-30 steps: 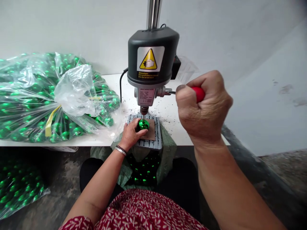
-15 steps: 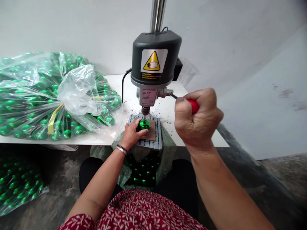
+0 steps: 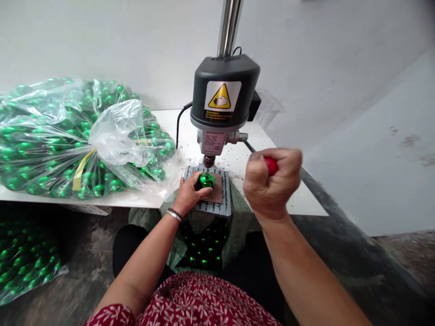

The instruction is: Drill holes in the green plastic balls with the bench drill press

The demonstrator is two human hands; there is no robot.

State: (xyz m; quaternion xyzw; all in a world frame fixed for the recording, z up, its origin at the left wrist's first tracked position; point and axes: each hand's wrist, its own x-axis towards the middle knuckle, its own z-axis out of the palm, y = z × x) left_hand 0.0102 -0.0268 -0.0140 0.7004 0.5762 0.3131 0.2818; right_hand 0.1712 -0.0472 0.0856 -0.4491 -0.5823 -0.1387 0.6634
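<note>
Under the chuck of a small bench drill press [image 3: 226,93], a shiny green bauble [image 3: 206,180] rests on a brown board [image 3: 216,192] that lies on the grey ribbed base [image 3: 225,201]. My left hand [image 3: 189,194] grips the bauble from its left side, thumb in front and fingers behind. The drill bit [image 3: 207,170] reaches down to the top of the bauble; whether it has gone in I cannot tell. My right hand [image 3: 272,181] is wrapped in a fist round the red knob [image 3: 271,165] of the feed lever [image 3: 248,145].
A large clear bag of green baubles [image 3: 44,145] lies on the white table [image 3: 288,199] at left. Another bag of baubles [image 3: 27,262] stands on the floor. Below the base, an open green sack [image 3: 234,226] holds more baubles. Dark shavings are scattered round the drill.
My right hand has pulled the feed lever downward and the chuck sits lower against the bauble. My left hand still holds the bauble in place. The whole view has shifted slightly.
</note>
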